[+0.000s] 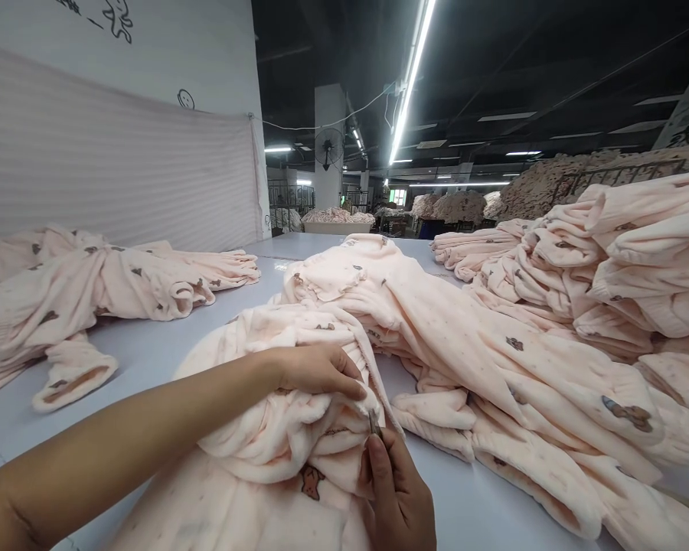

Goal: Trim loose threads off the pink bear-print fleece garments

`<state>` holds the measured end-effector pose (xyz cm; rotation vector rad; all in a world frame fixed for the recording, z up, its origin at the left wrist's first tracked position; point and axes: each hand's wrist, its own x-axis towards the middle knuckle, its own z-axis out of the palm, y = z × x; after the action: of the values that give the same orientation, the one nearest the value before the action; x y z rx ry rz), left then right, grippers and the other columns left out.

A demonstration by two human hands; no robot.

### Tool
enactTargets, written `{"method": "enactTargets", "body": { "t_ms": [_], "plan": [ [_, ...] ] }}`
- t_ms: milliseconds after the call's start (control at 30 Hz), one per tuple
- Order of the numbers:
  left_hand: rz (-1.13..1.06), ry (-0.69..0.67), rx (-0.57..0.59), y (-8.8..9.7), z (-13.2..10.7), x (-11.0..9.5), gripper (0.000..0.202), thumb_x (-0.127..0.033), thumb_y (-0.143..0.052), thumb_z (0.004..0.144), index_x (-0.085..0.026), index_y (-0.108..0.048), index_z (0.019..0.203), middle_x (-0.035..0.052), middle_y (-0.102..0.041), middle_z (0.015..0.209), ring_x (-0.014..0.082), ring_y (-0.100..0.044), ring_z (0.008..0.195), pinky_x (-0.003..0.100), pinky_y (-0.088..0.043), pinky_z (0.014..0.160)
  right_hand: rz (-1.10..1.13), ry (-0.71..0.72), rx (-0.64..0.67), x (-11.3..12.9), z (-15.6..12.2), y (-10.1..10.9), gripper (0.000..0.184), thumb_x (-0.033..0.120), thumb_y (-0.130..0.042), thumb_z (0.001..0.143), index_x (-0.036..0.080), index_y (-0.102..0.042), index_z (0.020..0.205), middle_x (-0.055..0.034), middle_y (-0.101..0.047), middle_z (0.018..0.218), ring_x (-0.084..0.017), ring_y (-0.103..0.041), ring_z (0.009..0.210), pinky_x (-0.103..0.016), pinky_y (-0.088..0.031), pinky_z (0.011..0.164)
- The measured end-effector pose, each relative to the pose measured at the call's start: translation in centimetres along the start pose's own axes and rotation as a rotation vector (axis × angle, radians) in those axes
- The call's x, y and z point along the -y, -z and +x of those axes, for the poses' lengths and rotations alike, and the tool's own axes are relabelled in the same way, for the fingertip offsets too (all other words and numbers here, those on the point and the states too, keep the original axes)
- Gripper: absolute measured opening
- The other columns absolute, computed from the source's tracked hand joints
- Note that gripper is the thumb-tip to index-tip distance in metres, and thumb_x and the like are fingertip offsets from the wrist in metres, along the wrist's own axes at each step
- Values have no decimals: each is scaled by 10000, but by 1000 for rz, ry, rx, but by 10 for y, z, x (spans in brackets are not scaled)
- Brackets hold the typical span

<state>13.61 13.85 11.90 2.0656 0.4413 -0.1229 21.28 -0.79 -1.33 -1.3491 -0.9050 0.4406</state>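
Observation:
A pale pink fleece garment (pixel 258 436) with small brown bear prints lies bunched up in front of me. My left hand (pixel 324 371) reaches across it from the left, thumb and fingers closed on a fold of the fleece. Just below and to the right, my right hand (pixel 399 490) is closed around small metal thread snips (pixel 374 422). Only their pointed end shows, close against the fold beside my left thumb; the handle is hidden in my palm. Another pink fleece garment (pixel 436 321) stretches over the table just beyond, its sleeves towards the right.
More pink garments lie on the table (pixel 207 344) at the left (pixel 132 283), and a tall heap (pixel 608 268) stands at the right. A pale cloth (pixel 120 153) hangs at the left wall. Farther back are a pillar with a fan (pixel 328 147) and large fabric piles (pixel 551 184).

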Motion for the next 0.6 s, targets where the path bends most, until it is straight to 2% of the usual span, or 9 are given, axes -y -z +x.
{"method": "enactTargets", "body": {
  "t_ms": [167, 300, 367, 500, 600],
  "plan": [
    [59, 18, -13, -3, 2, 2, 251, -351, -553, 752, -131, -591, 637, -45, -388, 534, 73, -304, 488, 196, -235, 432, -133, -23, -25, 4, -2, 3, 315, 541, -441, 842, 245, -539, 794, 28, -559, 623, -152, -500, 588, -225, -324, 564],
    [103, 11, -3, -3, 3, 3, 252, -345, -531, 759, -124, -586, 651, -40, -398, 554, 75, -326, 506, 192, -266, 449, -181, -51, -17, 8, -4, 5, 328, 549, -444, 838, 253, -582, 867, 18, -585, 640, -167, -476, 579, -244, -312, 572],
    [134, 4, 4, -1, 3, 3, 265, -352, -510, 774, -121, -595, 677, -36, -410, 562, 77, -341, 512, 188, -282, 457, -142, -65, -6, 10, -2, 4, 333, 551, -424, 846, 248, -549, 790, 23, -557, 619, -162, -475, 583, -241, -321, 569],
    [275, -14, 4, -5, 4, 1, 236, -323, -495, 784, -130, -618, 725, -38, -429, 551, 80, -357, 495, 189, -288, 455, -39, -103, 1, 10, 0, 10, 429, 564, -393, 851, 227, -402, 586, 37, -410, 539, -133, -413, 546, -234, -321, 539],
    [470, -41, -137, -22, 4, -4, 123, -190, -494, 741, -142, -594, 688, -15, -481, 577, 118, -432, 556, 224, -334, 532, -13, -182, -33, 3, -7, 33, 462, 606, -417, 813, 218, -407, 563, 41, -381, 542, -116, -370, 522, -229, -314, 500]
  ]
}}
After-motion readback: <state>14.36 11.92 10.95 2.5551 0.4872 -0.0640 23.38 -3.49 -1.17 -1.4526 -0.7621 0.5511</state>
